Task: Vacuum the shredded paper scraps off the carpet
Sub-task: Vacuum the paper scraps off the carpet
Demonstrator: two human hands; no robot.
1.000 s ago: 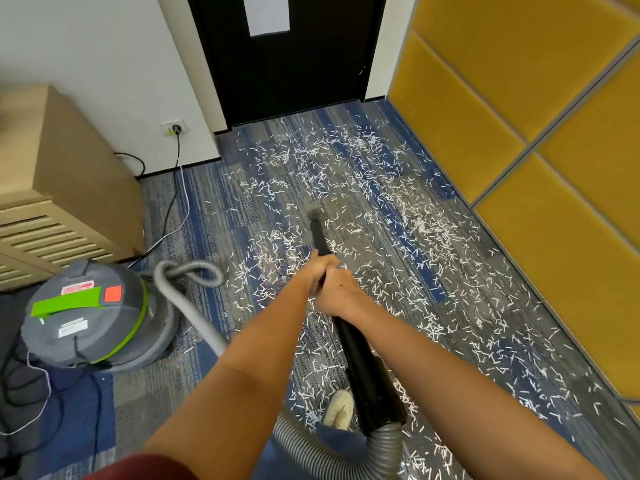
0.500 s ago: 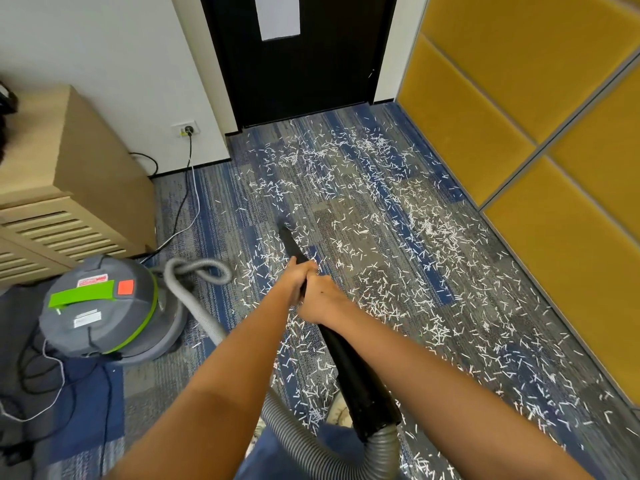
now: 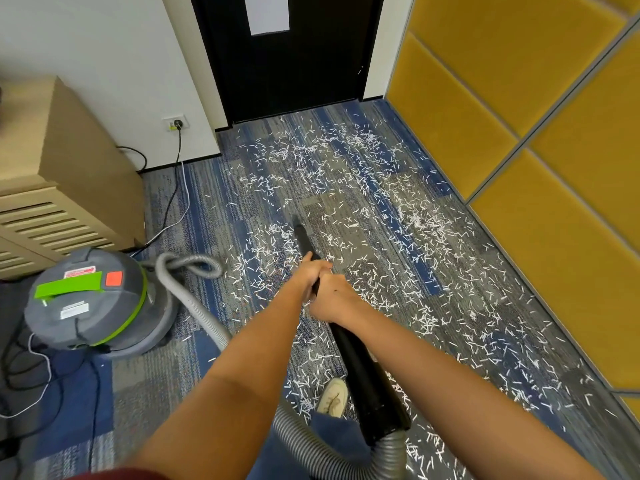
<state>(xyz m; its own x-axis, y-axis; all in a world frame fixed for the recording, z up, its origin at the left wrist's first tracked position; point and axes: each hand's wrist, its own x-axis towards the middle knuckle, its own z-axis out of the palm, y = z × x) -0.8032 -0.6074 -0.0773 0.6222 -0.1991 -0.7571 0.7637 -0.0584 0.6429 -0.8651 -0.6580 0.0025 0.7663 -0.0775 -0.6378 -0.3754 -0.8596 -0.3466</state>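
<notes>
Most paper scraps (image 3: 381, 209) lay uncollected across the carpet (image 3: 207, 209), thinner only near the vacuum wand (image 3: 363, 368) tip. Grip: left hand (image 3: 308, 277) and right hand (image 3: 334, 299) both clasped it. Judged barely begun.

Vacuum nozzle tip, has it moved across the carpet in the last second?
Yes. Judged against the wall outlet, the tip of the nozzle swung left toward the outlet's side, then came partway back to the right.
</notes>
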